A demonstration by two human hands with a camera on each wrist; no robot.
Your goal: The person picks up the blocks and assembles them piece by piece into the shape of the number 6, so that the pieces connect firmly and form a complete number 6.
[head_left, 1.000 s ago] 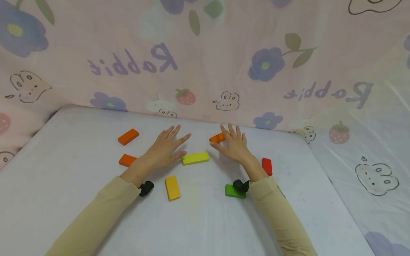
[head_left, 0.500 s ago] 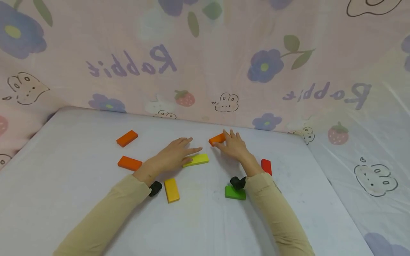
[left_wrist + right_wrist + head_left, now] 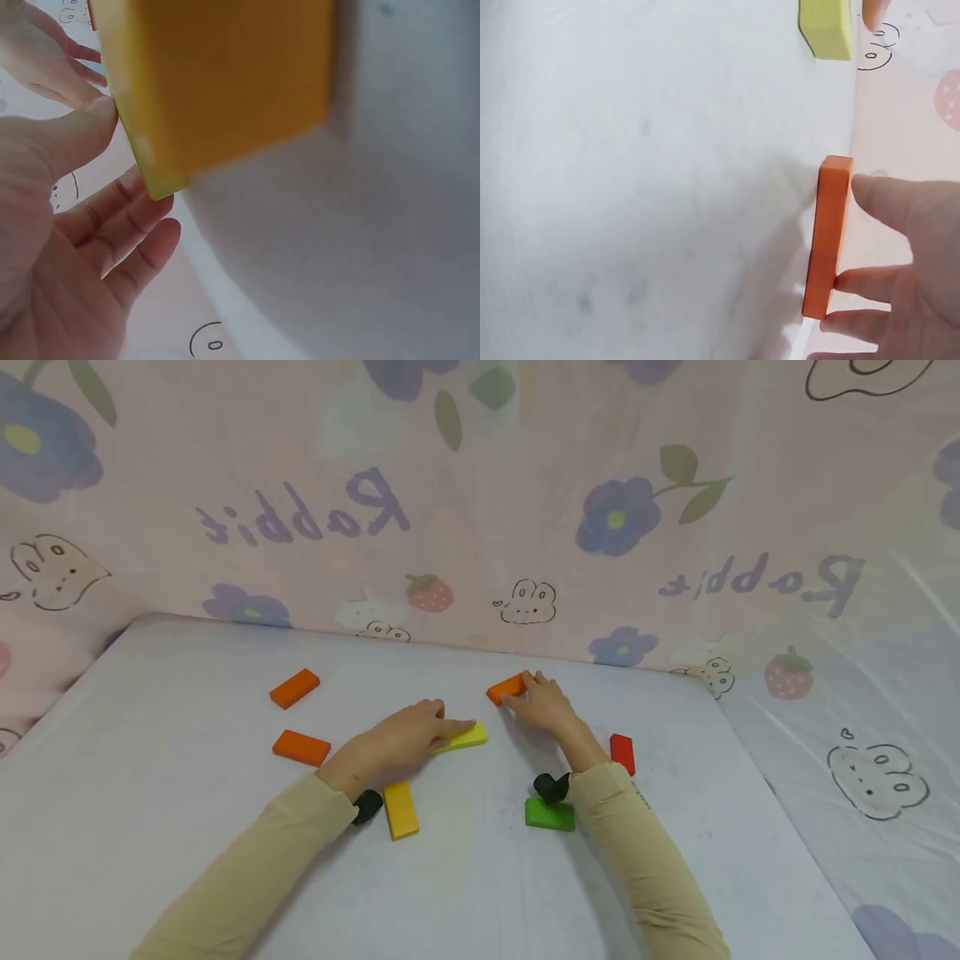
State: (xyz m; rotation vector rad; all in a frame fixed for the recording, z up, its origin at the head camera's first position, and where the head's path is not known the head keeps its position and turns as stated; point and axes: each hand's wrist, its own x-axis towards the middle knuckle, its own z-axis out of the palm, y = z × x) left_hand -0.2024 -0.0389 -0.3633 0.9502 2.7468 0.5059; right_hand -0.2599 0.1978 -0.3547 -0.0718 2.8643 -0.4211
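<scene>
In the head view, my left hand holds the lime-yellow block, its index finger lying along the far side. The left wrist view has the thumb against that block and other fingers curled by its end. Farther back, my right hand pinches the orange block between thumb and fingers. From the right wrist, that orange block appears as a long narrow side with the fingertips against it. Both blocks seem to lie on the white table; the left hand covers part of the lime-yellow one.
Two orange-red blocks lie at the left. An amber block sits below the left wrist, a green block under the right wrist camera. A red block is right of the right forearm. A printed curtain stands behind the table.
My left hand has moved right and closed its fingers on the lime-yellow block. My right hand's spread fingers have come down and closed round the orange block.
</scene>
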